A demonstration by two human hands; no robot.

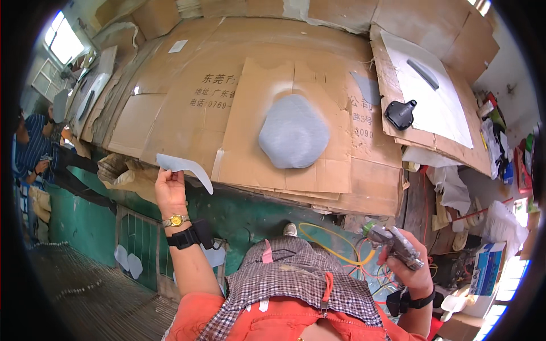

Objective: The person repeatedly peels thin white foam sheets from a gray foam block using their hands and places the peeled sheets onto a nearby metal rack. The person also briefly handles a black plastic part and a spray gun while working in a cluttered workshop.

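My left hand pinches one end of a curved, light-grey flat piece above the front edge of the cardboard-covered table. In my right hand is a metal spray gun, held to the right of my apron, in front of the table. A larger grey piece, rounded with several blunt corners, lies on a cardboard sheet in the middle of the table. Pale overspray surrounds it. A thin grey triangular piece lies right of that sheet.
At the right, a white sheet on cardboard bears a black device and a dark grey strip. A yellow hose and thinner tubes run over the green floor. Another person is at the far left. Grey pieces rest on a rack.
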